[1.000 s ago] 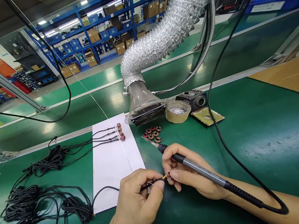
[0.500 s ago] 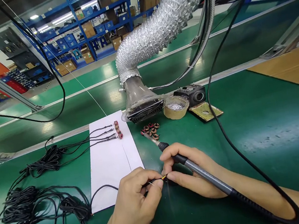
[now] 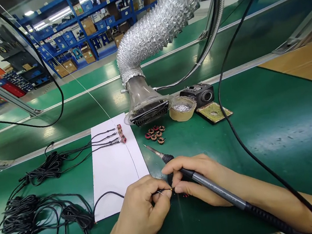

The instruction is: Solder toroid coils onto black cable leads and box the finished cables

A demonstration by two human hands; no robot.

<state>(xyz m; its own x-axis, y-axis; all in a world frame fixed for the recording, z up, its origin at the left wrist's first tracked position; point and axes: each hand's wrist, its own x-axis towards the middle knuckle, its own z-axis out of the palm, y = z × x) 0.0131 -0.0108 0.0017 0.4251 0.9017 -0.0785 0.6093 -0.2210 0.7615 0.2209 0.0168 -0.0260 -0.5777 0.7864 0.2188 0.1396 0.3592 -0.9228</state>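
Note:
My left hand (image 3: pixel 145 205) pinches the end of a black cable (image 3: pixel 107 193) together with a thin solder wire (image 3: pixel 135 167). My right hand (image 3: pixel 200 178) holds a soldering iron (image 3: pixel 218 189) across the palm, its bare tip pointing up and left over the green bench. The right thumb and fingertips also close at the cable's end, nearly touching the left fingertips; the tiny wire ends there are mostly hidden. Something small and red shows just under the right thumb. Several wound toroid coils (image 3: pixel 155 133) lie beyond the iron's tip.
On a white sheet (image 3: pixel 112 175) lie coils (image 3: pixel 121 133) joined to black cables. Bundled black cables (image 3: pixel 21 213) cover the bench's left. A fume extractor nozzle (image 3: pixel 149 106) hangs ahead, beside a solder-filled round pot (image 3: pixel 183 110), a black stand (image 3: pixel 198 93) and a yellow sponge tray (image 3: pixel 214 112). The iron's cord (image 3: pixel 251 154) loops at right.
The soldering iron's tip has shifted left and slightly down, away from the coils. My right fingertips have closed in on the cable's end, covering the yellow wire seen before.

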